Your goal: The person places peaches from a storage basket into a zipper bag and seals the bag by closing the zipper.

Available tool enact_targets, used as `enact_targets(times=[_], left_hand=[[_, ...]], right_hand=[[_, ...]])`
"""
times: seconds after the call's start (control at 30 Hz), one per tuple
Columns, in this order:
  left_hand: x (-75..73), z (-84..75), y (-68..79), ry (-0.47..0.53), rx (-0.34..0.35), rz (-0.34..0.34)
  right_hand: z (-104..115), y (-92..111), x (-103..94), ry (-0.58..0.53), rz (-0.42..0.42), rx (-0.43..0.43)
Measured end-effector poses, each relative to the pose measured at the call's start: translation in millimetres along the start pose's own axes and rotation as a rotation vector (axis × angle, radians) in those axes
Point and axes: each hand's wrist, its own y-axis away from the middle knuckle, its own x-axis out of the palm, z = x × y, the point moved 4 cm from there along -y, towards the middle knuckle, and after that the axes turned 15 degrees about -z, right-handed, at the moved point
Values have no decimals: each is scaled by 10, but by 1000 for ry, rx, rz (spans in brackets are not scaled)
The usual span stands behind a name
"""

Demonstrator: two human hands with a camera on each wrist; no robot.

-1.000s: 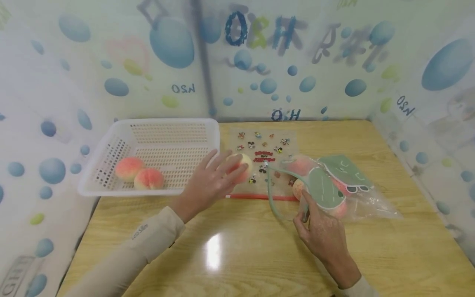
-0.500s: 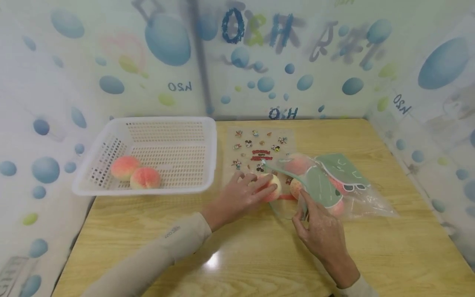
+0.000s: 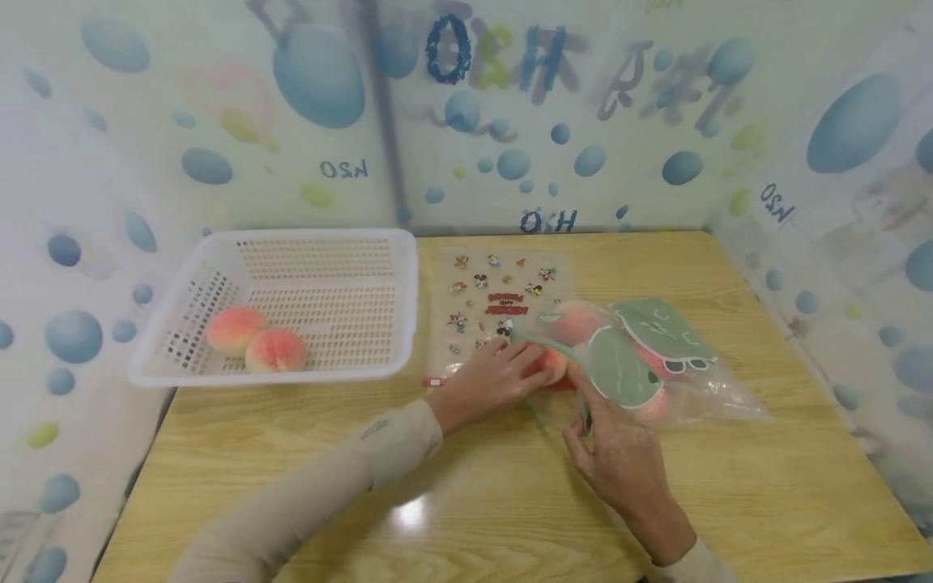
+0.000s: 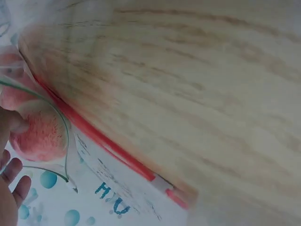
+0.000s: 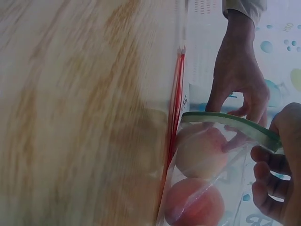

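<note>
Wood-grain worktop [image 3: 496, 518] supports all items. Fingers of my left hand [image 3: 490, 379] grip a peach [image 3: 552, 364] at the mouth of the green-rimmed zip bag [image 3: 623, 372], at 3 o'clock from that hand. Fingers of my right hand [image 3: 619, 453] pinch its rim, apparently keeping the mouth spread. Perforated basket [image 3: 328, 236], at 10 o'clock from my left hand, retains two peaches [image 3: 277, 350], presumably within reach.

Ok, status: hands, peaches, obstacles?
Left hand gripping peach at mouth of clear bag. Right hand pinching rim. Two peaches in basket. Patterned bag partly underneath, seemingly no obstacle.
</note>
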Motion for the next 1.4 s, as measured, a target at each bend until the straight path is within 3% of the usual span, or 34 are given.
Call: enact_targets(times=[0.17, 0.43, 0.73, 0.83, 0.93, 1.1, 1.3, 1.4], left_hand=[[45, -31, 38, -4, 24, -4], [115, -60, 50, 83, -46, 21], [117, -55, 30, 102, -64, 47], [62, 30, 25, 79, -119, 77], [33, 180, 12, 44, -222, 82], [164, 460, -1, -62, -384, 119], [414, 654, -46, -112, -435, 222], [459, 718, -130, -110, -436, 234]], right_hand=[[21, -12, 0, -20, -21, 6], [40, 11, 12, -80, -83, -65], [62, -20, 19, -96, -138, -118], [50, -43, 15, -112, -167, -121], [29, -54, 2, -126, -198, -117], [16, -47, -4, -128, -211, -108], [23, -49, -8, -119, -220, -100], [-5, -90, -41, -115, -233, -107]])
